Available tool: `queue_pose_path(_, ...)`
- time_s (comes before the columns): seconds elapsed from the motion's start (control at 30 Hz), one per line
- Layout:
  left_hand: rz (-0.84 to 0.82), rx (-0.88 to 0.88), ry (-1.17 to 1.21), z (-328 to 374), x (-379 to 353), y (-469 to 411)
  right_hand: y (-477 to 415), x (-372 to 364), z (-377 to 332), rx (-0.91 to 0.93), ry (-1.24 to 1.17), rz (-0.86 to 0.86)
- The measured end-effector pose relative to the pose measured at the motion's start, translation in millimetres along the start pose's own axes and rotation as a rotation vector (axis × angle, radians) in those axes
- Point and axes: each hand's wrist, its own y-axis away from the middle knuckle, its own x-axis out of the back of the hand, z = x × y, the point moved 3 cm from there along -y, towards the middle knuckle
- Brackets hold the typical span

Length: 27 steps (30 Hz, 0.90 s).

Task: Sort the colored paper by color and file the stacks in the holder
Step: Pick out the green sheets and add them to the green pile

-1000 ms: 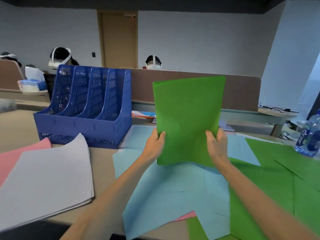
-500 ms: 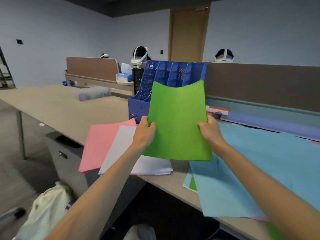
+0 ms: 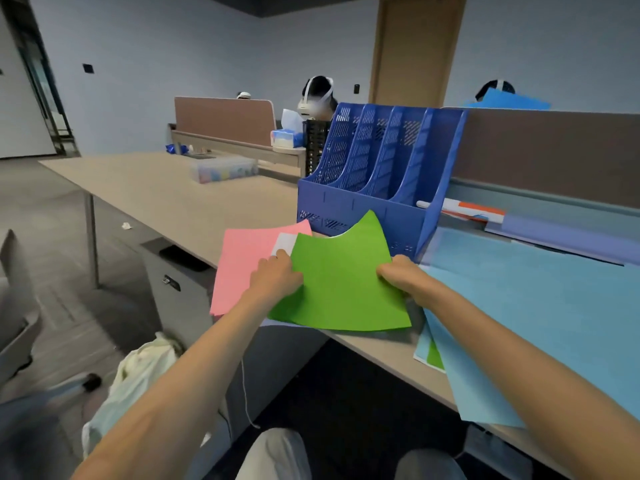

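holding a green sheet [image 3: 343,282] by its two side edges, both grips are closed on the paper. the left grip [image 3: 277,277] pinches the left edge about halfway up, with its fingers curled and its back to the camera. the right grip [image 3: 403,277] pinches the right edge at about the same height, knuckles up. the sheet runs between the two grips and bows, so its top edge sags in the middle and both upper corners stand higher. its lower edge reaches past both grips toward the camera and hangs over the front edge of the desk [image 3: 194,202].

the sheet lies low over a white stack [image 3: 285,242], of which only a sliver shows just above the left grip. whether the paper touches that stack cannot be told. a pink stack [image 3: 239,268] lies left of the white one, partly under the left grip's wrist and jutting over the desk edge. the blue holder [image 3: 374,188] stands upright on the desk just behind the sheet, and the sheet's upper right corner overlaps its front wall in the view. blue sheets [image 3: 536,306] lie spread on the desk to the right of the right grip, some overhanging the front edge, with a strip of green paper [image 3: 434,355] showing beneath them.
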Motion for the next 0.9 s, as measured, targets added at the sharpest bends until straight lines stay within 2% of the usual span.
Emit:
queue_pose_path(0.1, 0.05, -0.021, -0.132, 7, 5, 1, 0, 9, 1, 0.032, 0.126, 0.026)
queue_pose_path(0.17, 0.086, -0.095, -0.111, 18, 4, -1, 4, 20, 4, 0.068, 0.21, 0.059)
queue_pose_path(0.3, 0.062, -0.301, 0.244, 69, -6, 2, 9, 51, 23, 0.07, 0.229, 0.14)
queue_pose_path(0.4, -0.036, -0.402, 0.522, 122, -19, 14, 17, 85, 47, 0.065, 0.236, 0.239)
queue_pose_path(0.53, -0.191, -0.501, 0.714, 204, -49, 35, 52, 142, 87, 0.026, 0.177, 0.418)
queue_pose_path(0.67, -0.435, -0.55, 0.841, 287, -82, 74, 98, 196, 133, -0.051, 0.149, 0.564)
queue_pose_path(0.77, -0.619, -0.587, 0.884, 343, -101, 109, 136, 234, 173, -0.119, 0.172, 0.667)
queue_pose_path(0.9, -0.834, -0.656, 0.783, 405, -125, 159, 191, 282, 223, -0.208, 0.207, 0.807)
